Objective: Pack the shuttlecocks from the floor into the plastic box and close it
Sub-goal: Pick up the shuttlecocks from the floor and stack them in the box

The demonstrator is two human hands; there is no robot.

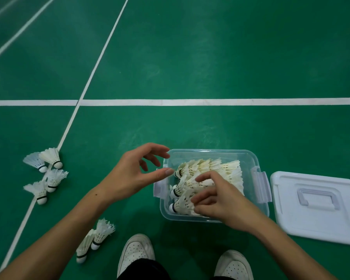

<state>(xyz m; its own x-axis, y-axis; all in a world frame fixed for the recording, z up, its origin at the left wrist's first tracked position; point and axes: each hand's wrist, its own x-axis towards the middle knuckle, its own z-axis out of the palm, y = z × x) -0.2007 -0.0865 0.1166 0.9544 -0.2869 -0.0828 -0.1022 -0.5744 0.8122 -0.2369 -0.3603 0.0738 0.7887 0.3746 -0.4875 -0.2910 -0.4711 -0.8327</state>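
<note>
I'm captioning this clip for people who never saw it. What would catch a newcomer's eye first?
The clear plastic box low in the middle, crammed with white shuttlecocks, with both hands at it: the right hand rests on the pile, the left hand hovers empty at the box's left rim. Then the white lid lying off to the right, and the loose shuttlecocks scattered on the green floor at left.

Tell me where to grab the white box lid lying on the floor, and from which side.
Take the white plastic lid by its moulded handle, coming straight down from above. It lies flat on the green floor, top up, right of the clear plastic box, so the handle is exposed; the right hand is nearest.
</note>
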